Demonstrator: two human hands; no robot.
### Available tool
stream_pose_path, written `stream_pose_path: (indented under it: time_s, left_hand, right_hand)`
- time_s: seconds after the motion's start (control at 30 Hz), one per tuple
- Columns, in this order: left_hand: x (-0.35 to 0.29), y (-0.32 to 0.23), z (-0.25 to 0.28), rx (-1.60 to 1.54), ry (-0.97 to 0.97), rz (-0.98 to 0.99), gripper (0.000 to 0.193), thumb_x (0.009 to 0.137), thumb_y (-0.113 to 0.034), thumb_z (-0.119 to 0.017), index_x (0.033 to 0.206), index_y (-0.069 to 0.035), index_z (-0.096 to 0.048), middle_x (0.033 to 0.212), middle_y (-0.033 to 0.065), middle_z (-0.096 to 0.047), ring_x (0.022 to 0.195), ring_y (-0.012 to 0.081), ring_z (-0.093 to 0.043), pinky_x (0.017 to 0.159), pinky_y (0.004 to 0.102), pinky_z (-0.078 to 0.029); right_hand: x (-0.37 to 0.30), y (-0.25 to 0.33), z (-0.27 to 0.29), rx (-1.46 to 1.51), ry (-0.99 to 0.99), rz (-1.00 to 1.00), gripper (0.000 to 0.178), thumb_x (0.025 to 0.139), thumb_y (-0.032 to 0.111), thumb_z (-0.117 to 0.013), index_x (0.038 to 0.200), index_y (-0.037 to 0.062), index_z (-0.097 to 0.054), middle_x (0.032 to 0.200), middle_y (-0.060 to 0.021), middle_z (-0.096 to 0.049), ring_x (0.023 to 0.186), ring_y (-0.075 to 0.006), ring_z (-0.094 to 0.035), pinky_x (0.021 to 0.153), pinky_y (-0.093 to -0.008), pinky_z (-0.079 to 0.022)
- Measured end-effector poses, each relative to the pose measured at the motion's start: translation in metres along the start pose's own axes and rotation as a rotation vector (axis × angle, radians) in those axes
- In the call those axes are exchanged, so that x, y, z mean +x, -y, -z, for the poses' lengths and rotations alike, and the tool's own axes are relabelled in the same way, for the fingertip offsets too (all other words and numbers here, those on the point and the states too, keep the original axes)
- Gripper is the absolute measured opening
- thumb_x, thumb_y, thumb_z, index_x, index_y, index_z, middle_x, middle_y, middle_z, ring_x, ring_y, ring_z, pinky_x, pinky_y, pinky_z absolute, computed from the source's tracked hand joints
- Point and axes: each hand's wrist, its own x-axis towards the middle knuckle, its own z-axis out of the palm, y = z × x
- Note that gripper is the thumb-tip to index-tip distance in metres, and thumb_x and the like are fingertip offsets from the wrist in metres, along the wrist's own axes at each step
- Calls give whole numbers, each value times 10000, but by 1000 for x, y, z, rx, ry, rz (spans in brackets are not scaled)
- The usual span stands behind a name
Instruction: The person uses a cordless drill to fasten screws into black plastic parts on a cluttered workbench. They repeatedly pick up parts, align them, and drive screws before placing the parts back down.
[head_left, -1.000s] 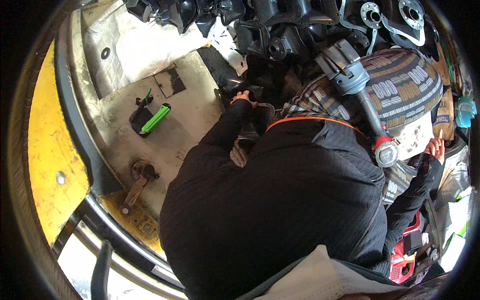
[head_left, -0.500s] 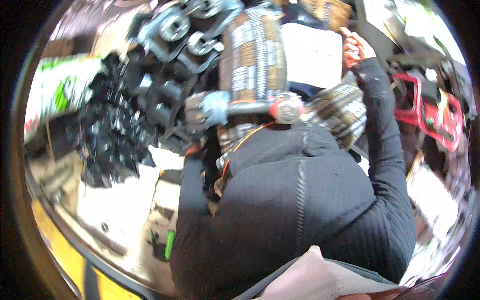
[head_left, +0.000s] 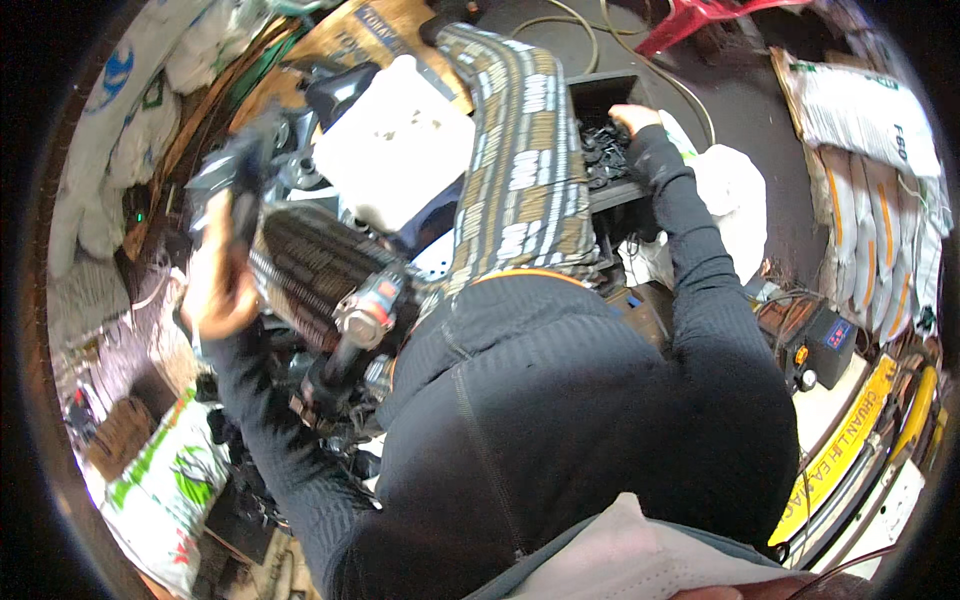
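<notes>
left hand is gripping a blurry dark part off the flat white thing's left edge | right hand is hanging at the bin's right rim, fingers bending, can't tell if it's holding small black parts | imo a loose grip's risking a drop, a bumped rim's risking spillage

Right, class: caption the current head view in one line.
Left hand holds a motion-blurred black part; right hand at a black rectangular bin of small black pieces.

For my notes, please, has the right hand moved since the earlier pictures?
Yes; the right hand has moved right, away from the white sheet, to the dark box.
</notes>
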Motion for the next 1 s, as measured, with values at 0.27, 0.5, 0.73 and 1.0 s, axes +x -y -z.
stream_pose_path:
  time_s: [0.27, 0.5, 0.73, 1.0]
  left_hand:
    - [20, -7, -193, 352, 553, -53, 791, 698, -176, -620, 1410, -256, -284, 733, 49, -556, 592, 204, -579, 586, 350, -407]
    - [9, -16, -205, 3, 802, 231, 730, 791, -229, -592, 1417, -274, -219, 810, 177, -621, 658, 344, -619, 589, 447, -483]
    - [-17, 4, -169, -118, 350, 356, 542, 828, -174, -618, 1336, -214, -433, 522, 44, -495, 428, 117, -460, 466, 291, -411]
    - [-42, -34, -125, -788, 225, 930, 438, 869, -42, -566, 1297, -66, -472, 641, -19, -493, 477, 32, -409, 437, 181, -353]
  right_hand:
    - [-41, 39, -90, 259, 96, -266, 380, 743, 381, -672, 1079, 205, -650, 1068, -38, -647, 1002, -229, -607, 895, -341, -455]
    - [-14, 44, -103, 6, 311, -310, 327, 804, 408, -599, 1102, 278, -630, 1169, -29, -601, 1077, -254, -574, 922, -409, -448]
    - [8, -32, -52, -117, 299, 40, 406, 836, 479, -504, 982, 142, -677, 1011, -110, -649, 960, -290, -605, 855, -371, -461]
    - [-72, 251, 125, 325, -407, 849, 214, 793, 340, -560, 828, 166, -680, 815, -27, -657, 817, -232, -619, 694, -343, -490]
